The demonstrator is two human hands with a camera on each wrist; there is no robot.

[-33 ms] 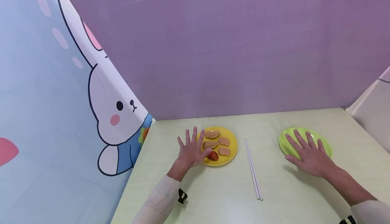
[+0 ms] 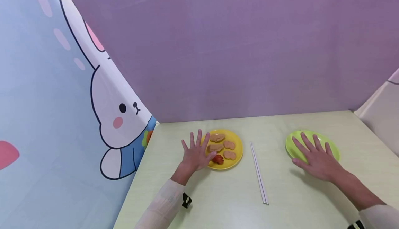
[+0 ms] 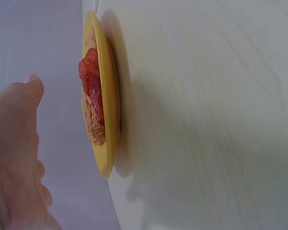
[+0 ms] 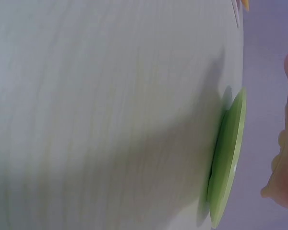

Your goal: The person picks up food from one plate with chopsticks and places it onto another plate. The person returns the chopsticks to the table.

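Slim, pale chopsticks (image 2: pixel 258 173) lie lengthwise near to far. Left of them, the spread, empty left hand (image 2: pixel 194 157) hovers near the round yellow plate (image 2: pixel 239 149); right of them, the spread, empty right hand (image 2: pixel 319 162) hovers above the round lime-green plate (image 2: pixel 290 148). Neither is clearly nearer.

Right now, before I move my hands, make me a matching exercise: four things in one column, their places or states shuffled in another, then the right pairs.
Things:
1. Yellow plate
2. Green plate
3. Chopsticks
4. Left hand

Places or states:
A. Lying on the table between the two plates
B. Fingers spread, holding nothing
C. Bearing brown pieces and a red piece
D. Nearest the right hand

Right pairs: 1-C, 2-D, 3-A, 4-B
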